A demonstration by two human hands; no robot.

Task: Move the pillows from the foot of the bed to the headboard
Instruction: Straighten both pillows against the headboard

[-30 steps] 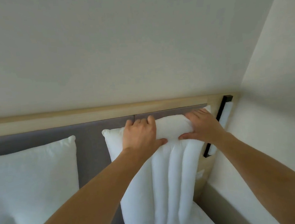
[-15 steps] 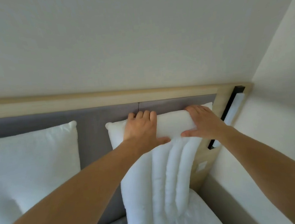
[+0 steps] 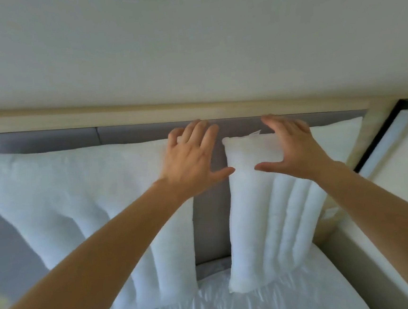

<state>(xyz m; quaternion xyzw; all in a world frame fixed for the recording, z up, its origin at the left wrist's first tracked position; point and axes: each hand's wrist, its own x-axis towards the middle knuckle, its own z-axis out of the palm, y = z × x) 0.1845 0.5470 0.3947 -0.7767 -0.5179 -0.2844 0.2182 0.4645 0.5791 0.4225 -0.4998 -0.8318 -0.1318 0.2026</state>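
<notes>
**Letting go of the right-hand pillow at the headboard**

The grey padded headboard (image 3: 146,132) is the landmark here. Two white pillows stand upright against it: the left pillow (image 3: 77,190) leans on its left and middle panels, and the right pillow (image 3: 264,210) stands against its right end, with a strip of bare grey padding between the two. Both rest their lower edges on the white quilted bedding (image 3: 236,306) at the foot of the headboard.

The step in hand looks like release and final settling of the right pillow. To do it well, the hands should come away straight and slowly, so the soft filling does not follow the palms and the pillow does not slump forward off the headboard. Its top corner, just below the wooden rail (image 3: 194,110), sits a little crumpled; a light pat there would square it up. Keeping the gap to the left pillow even along its height would make the pair look tidy.

The left hand (image 3: 193,160) is raised in front of the headboard, over the gap, fingers spread wide and holding nothing, thumb reaching toward the right pillow's edge. The right hand (image 3: 294,151) hovers over that pillow's upper part, fingers open and slightly curved, thumb stretched left; whether the palm touches the fabric I cannot tell. Both forearms reach up from the lower corners of the view, nearly straight, converging toward the top of the headboard.
</notes>
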